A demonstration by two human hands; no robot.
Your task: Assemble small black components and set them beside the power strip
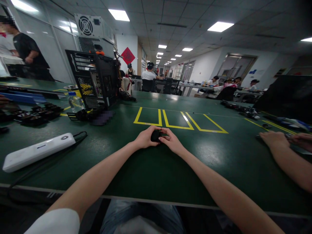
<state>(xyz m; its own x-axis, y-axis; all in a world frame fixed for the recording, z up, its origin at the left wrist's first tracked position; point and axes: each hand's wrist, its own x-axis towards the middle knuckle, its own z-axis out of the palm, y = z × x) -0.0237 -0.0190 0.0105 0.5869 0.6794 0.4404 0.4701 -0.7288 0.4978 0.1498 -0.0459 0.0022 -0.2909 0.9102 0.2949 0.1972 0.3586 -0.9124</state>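
Both of my hands meet over the green table, just below the yellow tape boxes. A small black object sits between them; its kind does not show. My left hand is curled round its left side, thumb below and fingers above. From the other side my right hand pinches its right edge with thumb and fingers. Part of the object is hidden by my fingers.
An open computer case stands at the left behind a clear bottle. A white elongated device with a black cable lies at left. Black parts are heaped beyond. At right, another person's hands work near cables.
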